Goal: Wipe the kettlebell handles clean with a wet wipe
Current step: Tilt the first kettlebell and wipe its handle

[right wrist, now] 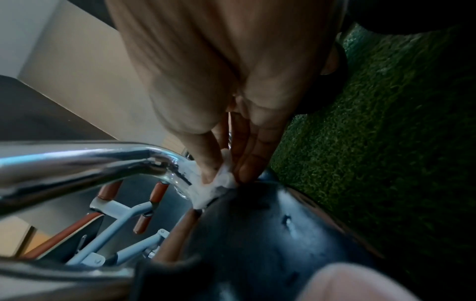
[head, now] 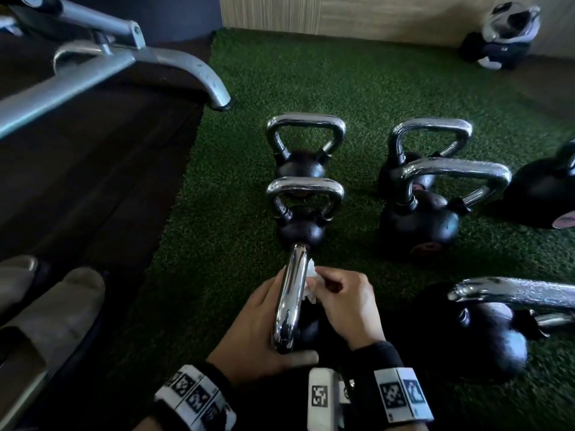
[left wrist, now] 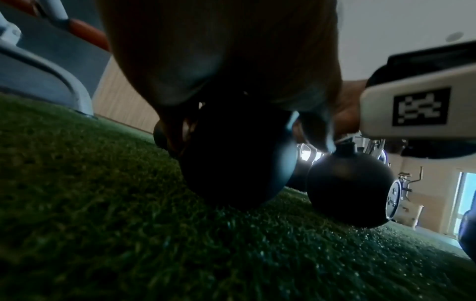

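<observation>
Lower centre of the head view: nearest kettlebell (head: 306, 332) sits on the turf (head: 217, 213), chrome handle (head: 289, 303) pointing up toward the camera. Left hand (head: 258, 334) is wrapped round the handle's left side, thumb lying across its near end. Right hand (head: 345, 303) pinches a bunched white wipe (head: 311, 283) and presses it on the handle's right side; in the right wrist view the wipe (right wrist: 219, 183) sits where the handle (right wrist: 77, 163) meets the black ball. Five more kettlebells stand further up and right on the turf, one (head: 300, 209) just beyond. Grey bench frame (head: 109, 57) in the upper left.
</observation>
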`<action>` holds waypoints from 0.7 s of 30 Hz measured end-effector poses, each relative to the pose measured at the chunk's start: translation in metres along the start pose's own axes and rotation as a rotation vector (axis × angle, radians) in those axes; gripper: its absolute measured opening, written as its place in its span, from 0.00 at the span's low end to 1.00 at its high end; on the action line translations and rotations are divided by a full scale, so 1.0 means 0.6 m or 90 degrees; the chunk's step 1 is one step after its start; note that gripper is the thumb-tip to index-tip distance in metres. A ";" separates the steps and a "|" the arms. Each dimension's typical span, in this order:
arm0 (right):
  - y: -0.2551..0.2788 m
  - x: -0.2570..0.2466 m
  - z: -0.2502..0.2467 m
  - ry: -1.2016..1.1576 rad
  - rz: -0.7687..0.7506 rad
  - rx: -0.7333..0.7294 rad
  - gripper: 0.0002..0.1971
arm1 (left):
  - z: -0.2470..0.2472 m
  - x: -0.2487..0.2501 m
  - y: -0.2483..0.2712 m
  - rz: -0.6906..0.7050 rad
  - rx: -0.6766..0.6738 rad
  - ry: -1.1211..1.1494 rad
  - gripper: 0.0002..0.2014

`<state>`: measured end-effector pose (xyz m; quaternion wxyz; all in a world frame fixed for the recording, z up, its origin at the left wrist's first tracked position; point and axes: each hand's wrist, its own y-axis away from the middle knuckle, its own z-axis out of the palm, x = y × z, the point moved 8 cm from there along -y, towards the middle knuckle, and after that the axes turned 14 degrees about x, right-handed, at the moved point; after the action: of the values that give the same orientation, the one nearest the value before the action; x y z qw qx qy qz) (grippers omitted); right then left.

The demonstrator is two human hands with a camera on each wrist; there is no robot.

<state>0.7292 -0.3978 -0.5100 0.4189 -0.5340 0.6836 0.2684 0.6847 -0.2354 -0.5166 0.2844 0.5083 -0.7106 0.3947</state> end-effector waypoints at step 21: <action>-0.030 -0.073 -0.029 -0.101 -0.194 0.103 0.12 | 0.000 -0.023 -0.014 -0.047 0.009 0.013 0.54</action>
<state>0.7452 -0.3948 -0.4624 0.5490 -0.5731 0.5788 0.1875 0.6971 -0.2301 -0.5253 0.3023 0.5319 -0.6859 0.3940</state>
